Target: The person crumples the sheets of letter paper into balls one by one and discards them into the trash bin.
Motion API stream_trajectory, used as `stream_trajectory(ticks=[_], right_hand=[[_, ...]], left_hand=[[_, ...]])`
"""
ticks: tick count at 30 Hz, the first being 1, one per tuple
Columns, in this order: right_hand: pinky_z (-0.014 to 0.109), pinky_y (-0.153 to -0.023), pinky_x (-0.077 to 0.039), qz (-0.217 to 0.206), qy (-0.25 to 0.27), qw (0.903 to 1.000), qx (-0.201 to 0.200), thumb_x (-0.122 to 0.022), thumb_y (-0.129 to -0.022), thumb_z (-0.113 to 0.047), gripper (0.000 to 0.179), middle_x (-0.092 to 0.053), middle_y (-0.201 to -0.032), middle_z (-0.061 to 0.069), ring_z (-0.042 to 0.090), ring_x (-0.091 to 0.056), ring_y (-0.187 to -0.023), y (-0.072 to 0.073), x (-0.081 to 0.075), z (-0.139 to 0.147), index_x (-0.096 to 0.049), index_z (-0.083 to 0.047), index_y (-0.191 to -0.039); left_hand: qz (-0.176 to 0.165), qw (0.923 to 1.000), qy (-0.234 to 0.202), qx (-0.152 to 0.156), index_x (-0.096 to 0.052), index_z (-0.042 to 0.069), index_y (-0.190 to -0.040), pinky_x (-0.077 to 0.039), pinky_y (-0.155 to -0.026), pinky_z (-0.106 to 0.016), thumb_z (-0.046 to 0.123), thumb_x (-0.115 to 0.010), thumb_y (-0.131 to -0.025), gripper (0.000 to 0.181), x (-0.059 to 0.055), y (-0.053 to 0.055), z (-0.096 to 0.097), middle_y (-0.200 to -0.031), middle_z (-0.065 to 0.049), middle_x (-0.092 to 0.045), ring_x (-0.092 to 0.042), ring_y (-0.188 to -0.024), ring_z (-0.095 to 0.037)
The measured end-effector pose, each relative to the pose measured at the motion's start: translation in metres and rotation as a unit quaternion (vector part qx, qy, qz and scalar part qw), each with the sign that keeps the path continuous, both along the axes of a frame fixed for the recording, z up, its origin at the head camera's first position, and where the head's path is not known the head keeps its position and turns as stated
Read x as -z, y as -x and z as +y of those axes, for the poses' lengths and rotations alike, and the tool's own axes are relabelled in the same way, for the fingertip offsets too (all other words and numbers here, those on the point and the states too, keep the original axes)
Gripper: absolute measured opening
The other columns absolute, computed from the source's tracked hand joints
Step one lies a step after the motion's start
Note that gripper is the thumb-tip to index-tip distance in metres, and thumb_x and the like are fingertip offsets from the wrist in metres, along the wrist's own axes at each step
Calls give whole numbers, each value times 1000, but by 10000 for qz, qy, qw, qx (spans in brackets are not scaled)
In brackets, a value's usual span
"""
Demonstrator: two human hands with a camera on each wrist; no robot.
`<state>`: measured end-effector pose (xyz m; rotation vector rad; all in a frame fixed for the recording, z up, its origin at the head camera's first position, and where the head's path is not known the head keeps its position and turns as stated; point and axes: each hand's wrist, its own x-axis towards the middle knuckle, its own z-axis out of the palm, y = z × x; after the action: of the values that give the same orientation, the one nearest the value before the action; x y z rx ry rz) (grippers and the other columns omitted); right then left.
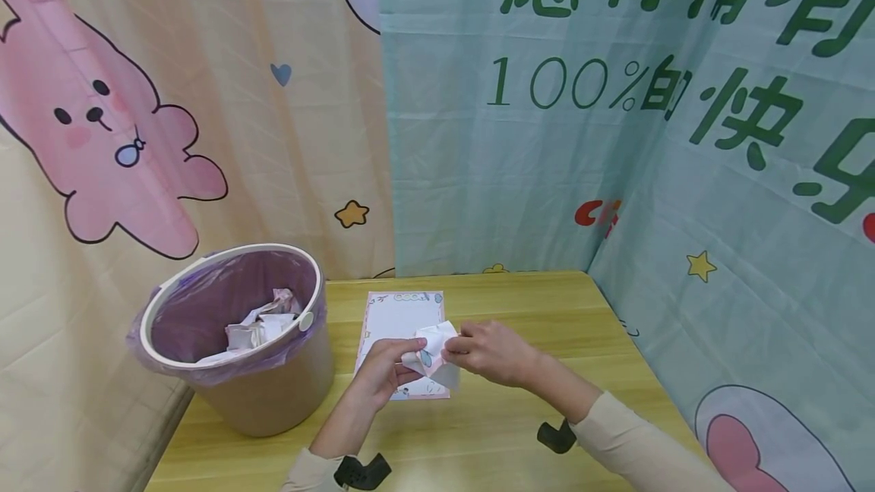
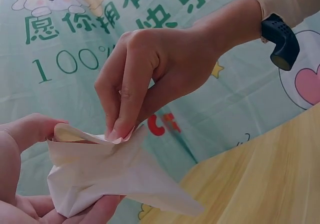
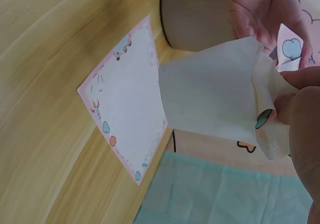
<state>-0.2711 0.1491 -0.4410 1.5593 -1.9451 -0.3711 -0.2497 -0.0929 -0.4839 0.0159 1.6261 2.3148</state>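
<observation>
Between both hands, above the table, is a partly folded, creased sheet of paper [image 1: 437, 348], white with a printed edge. My left hand [image 1: 384, 372] holds its left side, thumb on top and fingers below, as the left wrist view shows. At the paper's right edge my right hand [image 1: 497, 354] pinches a fold between thumb and fingertips. In the right wrist view a wide plain flap of the paper [image 3: 210, 91] sticks out from the pinched fold. Beneath the hands a flat sheet with a pink decorated border [image 3: 127, 101] lies on the table, partly covered in the head view.
Left of the hands stands a beige bin [image 1: 273, 393] with a purple liner bag [image 1: 198, 302], holding several crumpled papers [image 1: 263, 325]. The wooden table [image 1: 519, 431] meets printed curtains [image 1: 478, 173] at the back and right. A black wrist device [image 1: 557, 436] sits by each sleeve.
</observation>
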Motion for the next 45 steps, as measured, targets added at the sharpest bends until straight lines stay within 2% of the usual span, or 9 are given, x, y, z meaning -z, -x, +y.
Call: stream_trajectory(ticks=[11,18,23,27,30,34,38,42,45], right_hand=[[18,-63,-54,-541,453,9972,-232,-86,-85,-10,28,-74,-108,-7,14,-64,-82,4,-2,-2,-82,-17,-111],[18,-66,-54,-1013,827,9912,-205,-87,-84,-7,28,-76,-107,-5,15,-66,-83,7,3,-1,-83,-16,-110],[21,-73,-57,-1502,1309,9792,-384,-88,-82,-9,28,-77,-107,-2,15,-68,-86,9,7,3,-82,-13,-109],[26,-79,-59,-2186,1918,9552,-543,-88,-83,-17,32,-76,-109,3,17,-71,-94,10,10,8,-79,-8,-113],[32,-84,-59,-2843,2589,9218,-479,-86,-86,-18,35,-75,-113,6,20,-71,-101,9,11,10,-77,-4,-117],[49,-94,-56,-3825,3386,8597,62,-83,-90,-20,40,-70,-126,7,27,-65,-116,7,11,12,-73,-6,-126],[56,-103,-48,-5150,3718,7703,570,-79,-93,-22,56,-58,-144,11,34,-53,-132,8,10,17,-61,-8,-144],[57,-111,-40,-6333,3640,6805,577,-78,-94,-21,74,-45,-156,17,39,-42,-141,14,11,23,-42,-6,-157],[55,-115,-35,-6953,3410,6307,499,-78,-94,-26,84,-37,-162,18,41,-35,-146,18,13,26,-33,-4,-161]], left_hand=[[382,9993,-5,-44,-62,-18,-115,-61,-78,-35,1,-69,-96,28,3,1,-4,-93,-13,-74,-75,-86,-21],[562,9975,360,-247,-61,-20,-119,-62,-77,-35,2,-73,-96,35,5,2,-3,-96,-16,-74,-74,-84,-22],[851,9942,485,-452,-61,-22,-117,-62,-75,-34,-2,-72,-95,32,3,0,-1,-97,-22,-75,-74,-79,-19],[1105,9906,621,-518,-61,-22,-115,-62,-73,-35,-4,-71,-94,29,1,-2,-1,-97,-24,-74,-74,-79,-20],[1211,9891,700,-448,-62,-20,-115,-62,-74,-36,-2,-72,-95,29,0,-2,-2,-97,-23,-74,-74,-82,-22],[1332,9881,695,-318,-63,-18,-115,-62,-78,-38,0,-74,-94,29,-1,-1,-6,-96,-20,-75,-75,-85,-24],[1522,9867,550,-175,-65,-17,-111,-61,-80,-40,-2,-75,-92,26,-1,-1,-10,-94,-19,-75,-75,-86,-24],[1783,9836,287,41,-70,-12,-105,-61,-80,-40,-5,-76,-90,17,0,-1,-13,-93,-15,-75,-75,-87,-24],[2085,9776,-24,278,-75,0,-99,-61,-79,-37,-6,-75,-90,11,3,-1,-14,-92,-11,-76,-75,-87,-21]])
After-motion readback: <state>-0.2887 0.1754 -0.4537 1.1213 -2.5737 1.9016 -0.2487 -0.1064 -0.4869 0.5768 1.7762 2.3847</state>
